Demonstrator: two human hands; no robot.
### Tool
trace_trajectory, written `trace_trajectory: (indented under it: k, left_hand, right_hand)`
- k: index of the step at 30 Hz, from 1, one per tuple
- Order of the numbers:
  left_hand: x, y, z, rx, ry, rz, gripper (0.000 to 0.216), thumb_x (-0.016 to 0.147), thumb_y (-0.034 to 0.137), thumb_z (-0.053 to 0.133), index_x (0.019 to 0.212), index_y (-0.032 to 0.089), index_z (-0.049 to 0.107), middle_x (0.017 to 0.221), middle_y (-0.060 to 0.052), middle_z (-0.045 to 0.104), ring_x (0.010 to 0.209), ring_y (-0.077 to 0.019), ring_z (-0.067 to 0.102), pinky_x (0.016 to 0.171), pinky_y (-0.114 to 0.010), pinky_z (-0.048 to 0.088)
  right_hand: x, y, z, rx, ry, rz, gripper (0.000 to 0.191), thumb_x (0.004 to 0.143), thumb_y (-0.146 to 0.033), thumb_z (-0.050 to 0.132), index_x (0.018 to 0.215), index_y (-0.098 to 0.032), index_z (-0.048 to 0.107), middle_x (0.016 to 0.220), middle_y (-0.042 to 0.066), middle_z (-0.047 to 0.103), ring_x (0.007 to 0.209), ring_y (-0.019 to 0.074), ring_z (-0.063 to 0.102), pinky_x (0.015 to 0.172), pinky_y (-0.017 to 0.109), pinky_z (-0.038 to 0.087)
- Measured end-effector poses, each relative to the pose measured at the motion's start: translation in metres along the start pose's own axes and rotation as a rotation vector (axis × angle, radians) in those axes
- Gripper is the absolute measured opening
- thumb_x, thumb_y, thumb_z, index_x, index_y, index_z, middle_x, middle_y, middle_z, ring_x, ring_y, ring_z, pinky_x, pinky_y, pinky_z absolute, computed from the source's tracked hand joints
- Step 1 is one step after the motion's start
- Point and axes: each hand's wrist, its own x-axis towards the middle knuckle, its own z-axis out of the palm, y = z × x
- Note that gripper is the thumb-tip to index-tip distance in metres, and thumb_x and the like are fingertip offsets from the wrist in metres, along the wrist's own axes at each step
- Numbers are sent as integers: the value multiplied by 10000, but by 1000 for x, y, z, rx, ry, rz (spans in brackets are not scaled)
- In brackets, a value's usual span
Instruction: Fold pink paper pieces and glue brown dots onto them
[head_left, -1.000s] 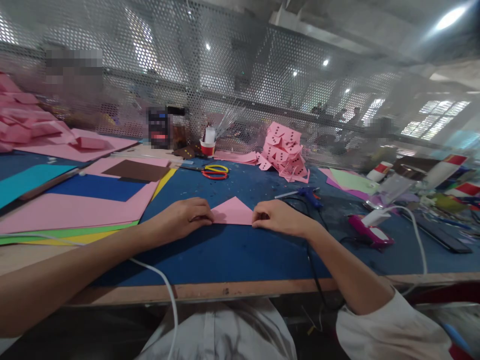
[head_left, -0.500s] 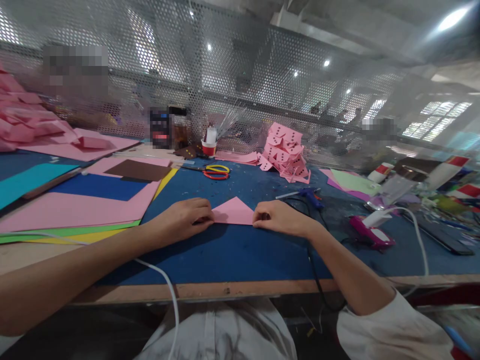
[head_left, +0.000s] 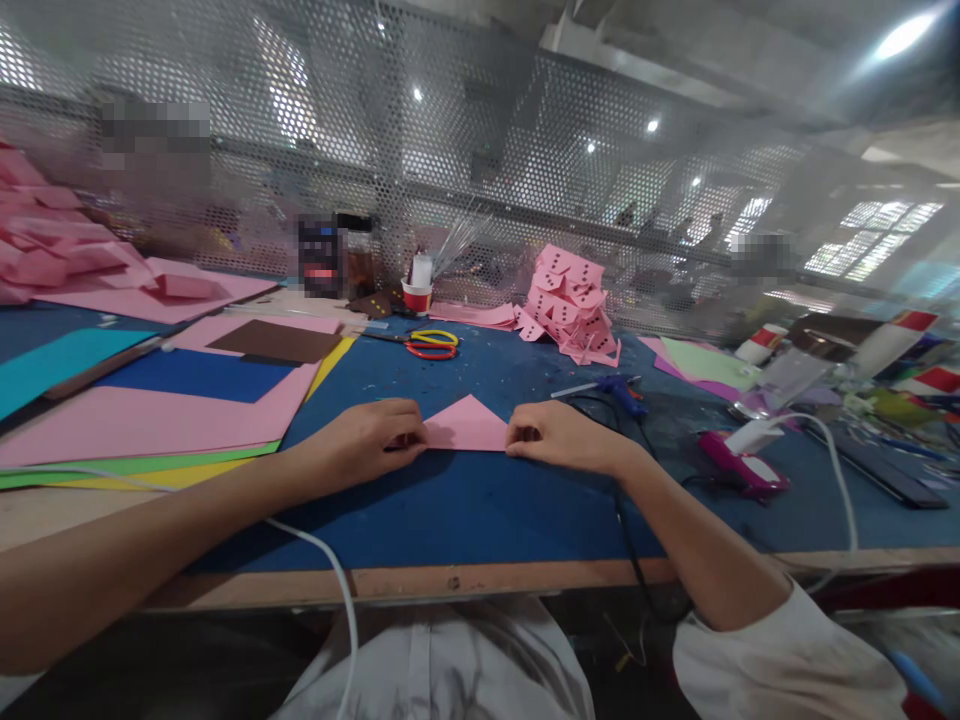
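Note:
A pink sheet of paper folded to a triangle [head_left: 469, 426] lies on the blue tabletop [head_left: 465, 520], its peak pointing away from me. At its left corner my left hand [head_left: 379, 435] is closed, pinching the paper between thumb and fingers. My right hand [head_left: 562, 435] pinches the right corner in the same way. The fingertips cover both corners. Just beyond my right hand lies a blue glue gun [head_left: 622, 394]. Scissors [head_left: 431, 345] with red and yellow handles rest farther back, left of the peak.
Coloured sheets [head_left: 150, 425] are stacked at the left, with a heap of pink paper pieces [head_left: 67, 235] behind. Dotted pink pieces [head_left: 568, 305] stand at the back. A paper cup [head_left: 418, 296] holds sticks. A white cable [head_left: 334, 570] crosses the table's front edge; a magenta device [head_left: 742, 467] sits right.

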Motion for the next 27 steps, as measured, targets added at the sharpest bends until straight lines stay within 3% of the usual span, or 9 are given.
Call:
trace_trajectory:
  k: [9, 16, 23, 27]
  left_hand:
    - [4, -5, 4, -86, 13, -174, 208, 926, 347, 537, 882, 196, 673, 866, -29, 649, 763, -163, 595, 692, -253, 414]
    - [5, -6, 3, -111, -6, -267, 173, 911, 338, 556, 896, 211, 671, 870, -12, 676, 772, -172, 595, 685, -255, 402]
    - [8, -4, 3, -129, 9, -284, 136, 916, 303, 559, 925, 211, 658, 875, -2, 658, 767, -159, 589, 691, -253, 408]
    - [8, -4, 3, -99, 23, -223, 115, 926, 264, 552, 916, 199, 646, 914, -11, 648, 830, -165, 593, 745, -263, 417]
  right_hand:
    - [2, 9, 3, -44, -12, 17, 156, 928, -284, 577, 925, -179, 692, 953, 44, 691, 865, 169, 613, 767, 259, 418]
    - [5, 11, 3, -27, -23, 111, 146, 918, -313, 599, 911, -187, 673, 949, 40, 703, 830, 167, 617, 703, 247, 403]
    - [5, 9, 3, -11, -7, 151, 115, 899, -291, 620, 900, -187, 672, 939, 31, 702, 821, 159, 616, 690, 240, 393]
    - [5, 9, 4, -24, -5, 151, 113, 899, -283, 615, 902, -184, 668, 941, 37, 693, 817, 157, 609, 689, 239, 393]
